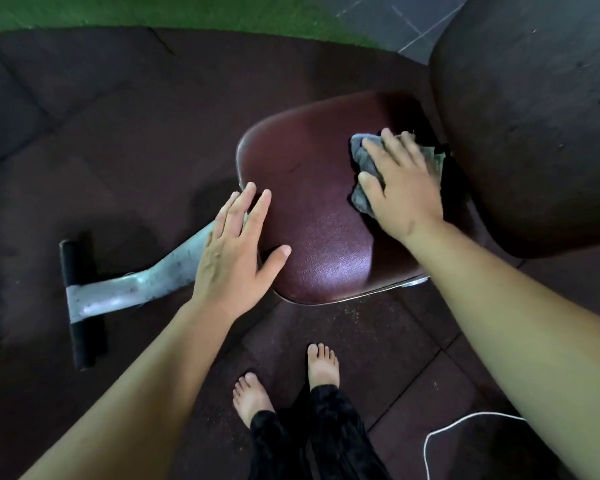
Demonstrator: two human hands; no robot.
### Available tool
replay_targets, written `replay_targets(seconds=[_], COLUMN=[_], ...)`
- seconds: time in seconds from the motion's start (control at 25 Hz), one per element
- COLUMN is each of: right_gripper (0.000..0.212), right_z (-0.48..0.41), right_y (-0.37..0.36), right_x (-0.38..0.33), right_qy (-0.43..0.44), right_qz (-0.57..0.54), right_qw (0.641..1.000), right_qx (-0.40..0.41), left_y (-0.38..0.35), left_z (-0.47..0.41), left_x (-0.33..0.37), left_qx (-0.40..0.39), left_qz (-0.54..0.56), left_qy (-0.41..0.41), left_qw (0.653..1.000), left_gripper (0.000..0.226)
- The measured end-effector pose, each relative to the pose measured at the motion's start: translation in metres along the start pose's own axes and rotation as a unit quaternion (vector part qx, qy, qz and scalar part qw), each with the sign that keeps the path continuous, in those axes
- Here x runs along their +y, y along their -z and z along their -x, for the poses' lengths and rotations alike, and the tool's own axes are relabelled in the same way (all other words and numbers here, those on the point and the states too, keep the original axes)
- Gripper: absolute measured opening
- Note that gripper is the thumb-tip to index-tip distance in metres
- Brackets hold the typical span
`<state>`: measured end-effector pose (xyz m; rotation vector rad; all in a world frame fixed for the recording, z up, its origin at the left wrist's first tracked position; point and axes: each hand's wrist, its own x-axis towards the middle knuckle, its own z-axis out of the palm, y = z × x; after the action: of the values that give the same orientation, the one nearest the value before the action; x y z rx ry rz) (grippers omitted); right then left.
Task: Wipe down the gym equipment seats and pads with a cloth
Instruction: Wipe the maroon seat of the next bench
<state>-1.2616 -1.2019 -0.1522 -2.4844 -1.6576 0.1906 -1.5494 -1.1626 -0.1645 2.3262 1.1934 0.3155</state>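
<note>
A dark red padded seat [312, 209] of a gym bench fills the middle of the head view. My right hand [400, 183] lies flat with spread fingers on a crumpled grey cloth [362, 161], pressing it onto the seat's right part, close to the back pad. My left hand [238, 258] rests on the seat's left edge with straight fingers and the thumb out over the padding. A large dark back pad [534, 116] rises at the upper right.
A grey metal bench leg [129, 289] with a black crossbar [80, 303] runs left along the dark rubber floor. My bare feet [284, 382] stand below the seat. A white cord [465, 427] loops at the lower right. Green turf [153, 12] lies beyond.
</note>
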Motion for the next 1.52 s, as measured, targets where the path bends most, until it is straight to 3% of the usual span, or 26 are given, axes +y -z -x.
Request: replay_targets(seconds=[0.12,0.24,0.4,0.52,0.72,0.8,1.04,1.24,1.4,1.52], right_gripper=[0.058,0.056,0.06,0.065,0.06,0.061,0.067,0.061,0.048,0.048], right_z=[0.063,0.099,-0.011,-0.068,0.066,0.071,-0.101,0.002,0.039,0.04], right_y=[0.003,0.013,0.006,0.006,0.004,0.008,0.0,-0.021,-0.009,0.02], right_x=[0.01,0.041,0.04,0.018,0.036,0.038,-0.027,-0.077,-0.067,-0.072], right_qy=[0.077,0.14,0.075,0.016,0.053,0.026,-0.045,0.069,0.046,-0.023], right_qz=[0.025,-0.019,-0.016,0.012,-0.014,-0.01,-0.008,-0.109,-0.191,-0.242], right_qw=[0.997,0.99,0.997,1.0,0.998,0.999,0.998,0.992,0.981,0.97], right_qx=[-0.007,-0.029,0.009,-0.014,-0.015,-0.02,-0.031,-0.004,0.0,-0.025], left_y=[-0.001,-0.002,-0.003,-0.004,-0.004,-0.004,-0.004,0.006,0.031,0.059], left_z=[-0.008,-0.007,-0.009,-0.01,-0.009,-0.01,-0.011,-0.013,-0.02,-0.033], left_x=[0.003,0.004,0.005,0.003,0.001,0.002,0.0,-0.001,0.009,0.025], left_qx=[-0.004,-0.015,-0.024,-0.021,-0.029,-0.032,-0.027,-0.037,-0.043,-0.096], left_qz=[-0.015,-0.017,-0.026,-0.038,-0.033,-0.029,-0.047,-0.068,-0.09,-0.121], left_qy=[0.015,0.02,0.023,0.016,0.018,0.025,0.01,0.006,-0.011,-0.015], left_qw=[1.0,1.0,0.999,0.999,0.999,0.999,0.998,0.997,0.995,0.988], left_gripper=[0.08,0.08,0.079,0.08,0.082,0.082,0.082,0.083,0.084,0.088])
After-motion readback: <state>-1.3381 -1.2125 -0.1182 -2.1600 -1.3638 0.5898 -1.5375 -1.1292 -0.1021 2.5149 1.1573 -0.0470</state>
